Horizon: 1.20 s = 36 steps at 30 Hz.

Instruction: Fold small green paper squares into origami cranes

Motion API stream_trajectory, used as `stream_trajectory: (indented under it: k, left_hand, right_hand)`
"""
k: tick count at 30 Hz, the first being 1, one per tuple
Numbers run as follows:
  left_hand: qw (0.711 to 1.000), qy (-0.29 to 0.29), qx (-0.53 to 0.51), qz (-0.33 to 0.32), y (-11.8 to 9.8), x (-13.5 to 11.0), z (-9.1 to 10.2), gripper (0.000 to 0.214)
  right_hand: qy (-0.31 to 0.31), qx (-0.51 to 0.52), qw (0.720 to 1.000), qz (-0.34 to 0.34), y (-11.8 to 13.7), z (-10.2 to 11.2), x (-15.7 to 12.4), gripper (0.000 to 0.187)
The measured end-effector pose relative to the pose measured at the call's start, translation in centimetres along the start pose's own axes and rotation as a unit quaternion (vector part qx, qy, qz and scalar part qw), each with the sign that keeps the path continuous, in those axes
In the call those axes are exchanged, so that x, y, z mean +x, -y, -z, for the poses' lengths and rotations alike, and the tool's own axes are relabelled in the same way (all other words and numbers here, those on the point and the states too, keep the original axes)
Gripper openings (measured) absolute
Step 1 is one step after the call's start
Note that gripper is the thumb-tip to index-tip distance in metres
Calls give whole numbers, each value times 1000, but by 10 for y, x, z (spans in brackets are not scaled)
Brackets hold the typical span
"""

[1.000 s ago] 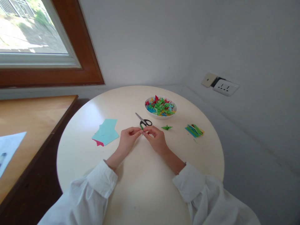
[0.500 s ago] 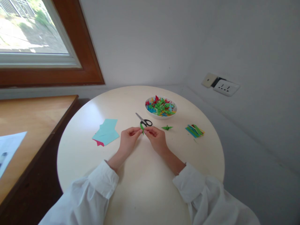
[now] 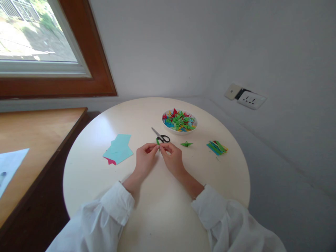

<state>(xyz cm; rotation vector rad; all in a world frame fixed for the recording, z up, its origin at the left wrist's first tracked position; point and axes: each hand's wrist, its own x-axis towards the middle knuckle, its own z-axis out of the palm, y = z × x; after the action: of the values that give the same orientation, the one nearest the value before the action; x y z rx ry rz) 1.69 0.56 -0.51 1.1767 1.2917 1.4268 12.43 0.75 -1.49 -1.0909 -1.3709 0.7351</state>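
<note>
Between the fingertips of both hands is a small folded piece of green paper (image 3: 158, 141), mostly hidden by the fingers. My left hand (image 3: 146, 156) pinches it from the left, and my right hand (image 3: 172, 157) pinches it from the right, the fingertips nearly meeting. Just beyond the fingers lie scissors (image 3: 163, 138) with black handles, their blades pointing away to the left. A green paper crane (image 3: 186, 144) rests on the table to the right of my right hand.
A white bowl (image 3: 181, 132) full of colourful paper cranes stands at the back. Light-blue paper sheets (image 3: 119, 148) lie left, over a pink piece (image 3: 111, 161). Coloured paper strips (image 3: 217, 147) are piled right on the round white table (image 3: 157, 217). A wooden desk (image 3: 39, 129) stands left.
My hands have drawn slightly closer together around the green paper, which shows less between the fingers. The view has shifted a little; the other things lie as before.
</note>
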Motion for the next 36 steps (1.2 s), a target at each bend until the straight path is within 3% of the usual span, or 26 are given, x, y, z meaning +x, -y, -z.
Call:
stream_trajectory:
  k: [11, 17, 21, 26, 36]
  left_hand:
    - [998, -50, -15, -22, 2, 1, -4, 21]
    - [989, -60, -127, 38, -4, 0, -9, 27]
    - [990, -41, -119, 56, -3, 0, -9, 27]
    - [995, -19, -92, 29, -2, 2, -7, 23]
    - [998, -31, -25, -43, -1, 3, -5, 15]
  right_hand:
    - [-15, -6, 999, 31, 2, -5, 3, 10]
    - [-24, 29, 999, -4, 2, -4, 5, 11]
    - [-25, 33, 999, -24, 3, -3, 5, 12]
    - [-15, 58, 997, -42, -1, -2, 7, 12]
    - [-16, 52, 997, -51, -3, -3, 8, 10]
